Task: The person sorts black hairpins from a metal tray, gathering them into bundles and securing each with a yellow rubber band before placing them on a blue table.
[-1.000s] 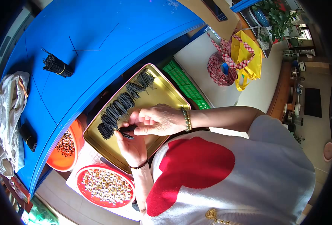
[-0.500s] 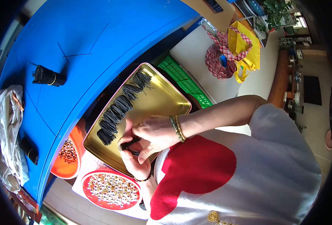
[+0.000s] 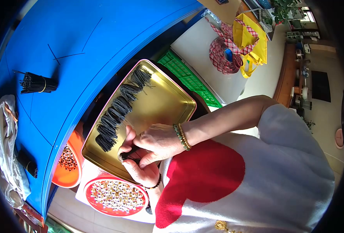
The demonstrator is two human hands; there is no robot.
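A small bunch of looped black cords (image 3: pixel 132 154) is held low over a gold metal tin (image 3: pixel 156 101). My left hand (image 3: pixel 143 173), below in the view with a dark bracelet, has its fingers wrapped round the bunch. Over it lies my right hand (image 3: pixel 158 143), wearing green and gold bead bracelets, its fingers closed against the same cords. Part of the bunch is hidden between the hands. Inside the tin, along its left side, several folded bundles of black cord (image 3: pixel 115 110) lie in a row.
On the blue table (image 3: pixel 86 73) are a banded black cord bundle (image 3: pixel 40 83), loose cords and a pale plastic bag (image 3: pixel 3 136). Two basins of small beads, one orange (image 3: pixel 73 176) and one red (image 3: pixel 87 194), stand near the tin. A green crate (image 3: pixel 187 75) is behind.
The view has shifted slightly, so the table and tin sit a little further left. Both hands still grip the cords, with the fingers slightly repositioned.
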